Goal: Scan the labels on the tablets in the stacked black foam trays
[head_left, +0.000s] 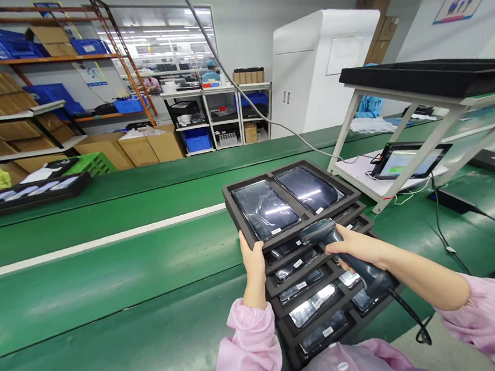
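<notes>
A staggered stack of black foam trays (232, 205) lies on the green conveyor in front of me, each tray holding bagged tablets with white labels. The top tray carries two tablets (264, 208). My left hand (252, 260) grips the left edge of the top tray, thumb on its rim. My right hand (353, 248) holds a dark grey corded barcode scanner (326, 233), its head over the labelled lower edges of the stepped trays.
A white metal stand (392, 124) with black trays on top rises at the right, over a tablet (405, 161) with a lit screen. Another loaded black tray (27, 196) lies far left. Shelves, cardboard boxes and a white cabinet (315, 70) line the back wall.
</notes>
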The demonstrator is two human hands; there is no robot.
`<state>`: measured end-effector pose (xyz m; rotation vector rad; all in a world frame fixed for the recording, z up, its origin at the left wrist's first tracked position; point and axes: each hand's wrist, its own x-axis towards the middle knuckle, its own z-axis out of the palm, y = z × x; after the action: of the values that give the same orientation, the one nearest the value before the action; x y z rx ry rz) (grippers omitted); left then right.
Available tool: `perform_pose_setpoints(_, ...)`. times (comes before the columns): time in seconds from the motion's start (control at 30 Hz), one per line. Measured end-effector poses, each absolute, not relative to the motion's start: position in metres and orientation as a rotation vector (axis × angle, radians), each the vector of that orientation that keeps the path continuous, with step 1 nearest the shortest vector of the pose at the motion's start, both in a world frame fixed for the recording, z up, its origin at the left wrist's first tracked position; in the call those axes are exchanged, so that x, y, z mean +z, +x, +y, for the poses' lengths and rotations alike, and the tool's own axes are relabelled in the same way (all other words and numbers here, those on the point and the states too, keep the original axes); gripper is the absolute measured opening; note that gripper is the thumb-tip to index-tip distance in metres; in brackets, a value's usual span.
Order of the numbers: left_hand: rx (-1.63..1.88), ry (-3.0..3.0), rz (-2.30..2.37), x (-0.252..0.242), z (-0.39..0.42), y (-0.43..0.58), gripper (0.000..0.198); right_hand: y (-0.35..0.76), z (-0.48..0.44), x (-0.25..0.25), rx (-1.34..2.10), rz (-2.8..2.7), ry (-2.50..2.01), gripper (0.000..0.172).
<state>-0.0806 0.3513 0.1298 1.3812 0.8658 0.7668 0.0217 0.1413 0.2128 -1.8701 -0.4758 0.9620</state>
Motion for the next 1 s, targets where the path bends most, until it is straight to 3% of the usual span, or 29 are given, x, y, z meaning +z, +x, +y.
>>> perform_pose_setpoints(0.37, 0.722, 1.378, 0.948, 0.14, 0.348, -0.079, 0.073, 0.034, 0.125, 0.207, 0.996, -0.516, -1.86, 0.034)
perform_pose_setpoints(0.63, 0.735, 1.363, 0.96, 0.143, 0.35, -0.075, 0.072, 0.111, 0.075, 0.209, 0.708, -0.496, -1.927, 0.041)
perform_pose_setpoints(1.0, 0.738, 1.379, 0.978, 0.146, 0.35, -0.075, 0.069, 0.115, 0.078, 0.202, 0.77, -0.527, -1.955, 0.053)
